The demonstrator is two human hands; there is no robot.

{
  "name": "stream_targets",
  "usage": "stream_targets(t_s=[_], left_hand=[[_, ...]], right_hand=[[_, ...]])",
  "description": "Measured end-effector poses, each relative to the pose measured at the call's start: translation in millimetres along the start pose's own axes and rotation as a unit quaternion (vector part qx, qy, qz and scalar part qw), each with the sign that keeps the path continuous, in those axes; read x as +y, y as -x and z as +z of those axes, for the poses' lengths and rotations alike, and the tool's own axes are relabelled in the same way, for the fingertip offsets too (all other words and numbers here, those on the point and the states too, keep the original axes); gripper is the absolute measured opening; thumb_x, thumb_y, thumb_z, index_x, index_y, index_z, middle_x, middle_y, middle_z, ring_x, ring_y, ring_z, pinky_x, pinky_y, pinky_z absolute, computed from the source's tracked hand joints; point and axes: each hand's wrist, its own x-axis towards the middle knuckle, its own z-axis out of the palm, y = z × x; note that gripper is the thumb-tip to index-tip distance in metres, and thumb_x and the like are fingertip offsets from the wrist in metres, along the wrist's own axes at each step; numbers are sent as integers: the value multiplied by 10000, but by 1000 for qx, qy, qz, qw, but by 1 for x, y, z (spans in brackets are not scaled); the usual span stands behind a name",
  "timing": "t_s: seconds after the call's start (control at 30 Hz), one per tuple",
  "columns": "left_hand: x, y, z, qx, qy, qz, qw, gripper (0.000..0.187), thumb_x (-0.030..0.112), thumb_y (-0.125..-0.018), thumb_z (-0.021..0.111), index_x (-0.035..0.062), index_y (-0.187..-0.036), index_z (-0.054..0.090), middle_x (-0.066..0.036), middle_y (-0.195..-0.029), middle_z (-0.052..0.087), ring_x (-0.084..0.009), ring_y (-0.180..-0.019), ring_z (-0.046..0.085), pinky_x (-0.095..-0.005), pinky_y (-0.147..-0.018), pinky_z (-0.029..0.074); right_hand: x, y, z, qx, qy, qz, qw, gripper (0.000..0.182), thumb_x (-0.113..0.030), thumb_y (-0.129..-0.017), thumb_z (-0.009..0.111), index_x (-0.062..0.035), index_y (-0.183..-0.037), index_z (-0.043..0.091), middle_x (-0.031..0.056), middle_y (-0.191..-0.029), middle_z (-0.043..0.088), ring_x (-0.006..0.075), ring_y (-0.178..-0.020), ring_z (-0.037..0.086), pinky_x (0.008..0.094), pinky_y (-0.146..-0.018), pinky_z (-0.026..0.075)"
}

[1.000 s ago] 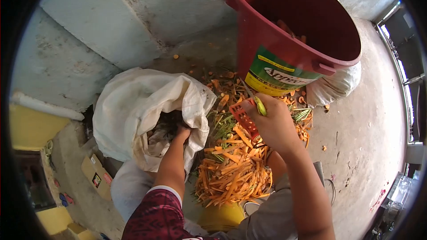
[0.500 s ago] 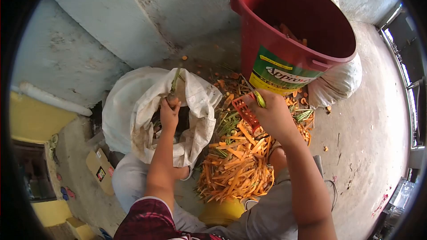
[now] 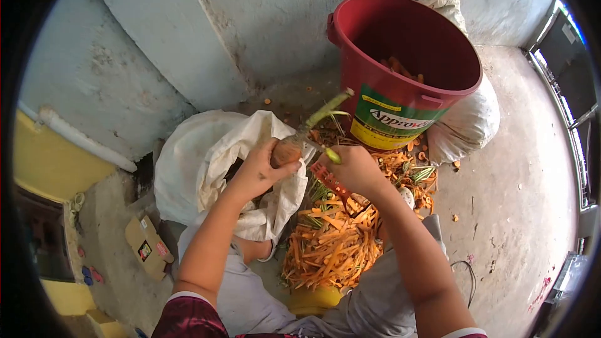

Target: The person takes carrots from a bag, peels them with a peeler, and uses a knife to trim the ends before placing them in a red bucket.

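My left hand point(image 3: 258, 172) is closed round a carrot point(image 3: 286, 153) whose green stalk points up and right. It is above the right side of an open white woven sack point(image 3: 188, 172). My right hand point(image 3: 360, 170) grips a small knife point(image 3: 332, 156) with a yellow-green handle, its blade reaching to the top of the carrot by the stalk. Held in that same hand is a red slotted tool point(image 3: 327, 178), partly covered by the fingers. Below the hands lies a heap of orange peelings point(image 3: 328, 250). The sack's contents are mostly hidden.
A tall red bin point(image 3: 350, 62) with carrots point(image 3: 400, 69) inside stands at the back against the wall. Beside it slumps a full white sack point(image 3: 469, 122). Carrot tops and greens litter the floor near the bin. A cardboard piece point(image 3: 147, 247) lies at left.
My left hand has come up and right out of the sack's mouth with the carrot. My right hand has moved slightly left and down, bringing the knife to the carrot's top.
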Motion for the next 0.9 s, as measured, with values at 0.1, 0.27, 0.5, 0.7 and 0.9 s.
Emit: stream_targets(t_s=[0.1,0.27,0.5,0.7,0.9], left_hand=[[19,-2,7,-20,-72,1,997,425,262,-682,681,-36,-922,495,-134,-742,583,-205,-671,557,-300,-616,434],[22,-15,21,-10,-175,20,984,403,290,-664,680,-8,-858,490,-169,-684,573,-279,-635,568,-337,-597,447],[23,-17,15,-52,-225,8,973,496,327,-641,686,-8,-962,510,-189,-743,589,-308,-699,585,-360,-624,459],[11,-14,20,-28,-224,18,974,502,311,-645,681,-18,-985,513,-188,-758,593,-309,-712,587,-357,-636,466],[9,-12,31,11,-321,31,947,548,298,-653,678,6,-1063,462,-189,-896,578,-302,-764,585,-341,-665,474]], right_hand=[[2,-1,9,4,25,1,1000,249,-244,-768,513,-3,-772,574,200,-680,567,364,-672,549,406,-627,432],[7,-2,9,24,-33,39,998,222,-201,-763,515,17,-754,561,212,-661,556,363,-647,544,394,-601,429],[32,-4,26,40,-39,91,994,274,-245,-754,535,27,-761,565,220,-654,557,372,-643,543,396,-619,433],[22,0,32,40,-32,164,985,315,-259,-749,535,53,-762,574,241,-685,566,371,-687,564,398,-642,443],[20,-3,34,17,-36,243,969,373,-293,-743,542,73,-810,580,255,-809,579,367,-767,574,387,-688,448]])
